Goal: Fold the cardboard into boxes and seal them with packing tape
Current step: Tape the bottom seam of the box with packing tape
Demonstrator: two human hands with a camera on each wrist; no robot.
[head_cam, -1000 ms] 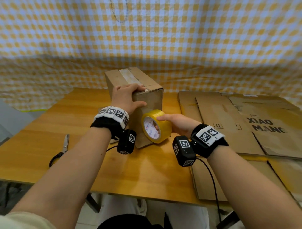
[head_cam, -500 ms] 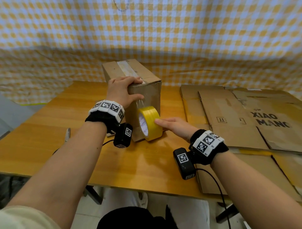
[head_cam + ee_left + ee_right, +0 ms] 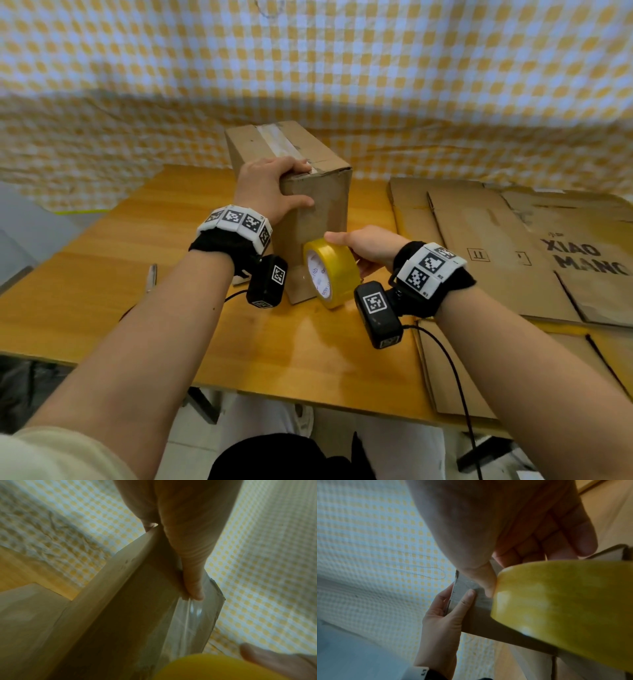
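A closed cardboard box (image 3: 318,202) stands upright on the wooden table (image 3: 102,274), with old tape along its top. My left hand (image 3: 270,192) grips its near top edge, fingers over the top and thumb (image 3: 193,588) pressed on the front face (image 3: 120,615). My right hand (image 3: 370,248) grips a yellow roll of packing tape (image 3: 330,274) low against that face, just above the table. A clear strip of tape (image 3: 192,615) runs up the face from the roll (image 3: 205,668) to my thumb. In the right wrist view the roll (image 3: 565,608) fills the foreground beside the left hand (image 3: 447,622).
Several flattened cardboard sheets (image 3: 513,246) lie on the right half of the table, one printed with black letters. Scissors (image 3: 150,277) lie to the left of my left forearm. A yellow checked cloth (image 3: 308,68) hangs behind the table.
My right hand pushed the roll in against the box's front face, then drew it lower and slightly back toward me. My left hand has kept its grip on the top edge.
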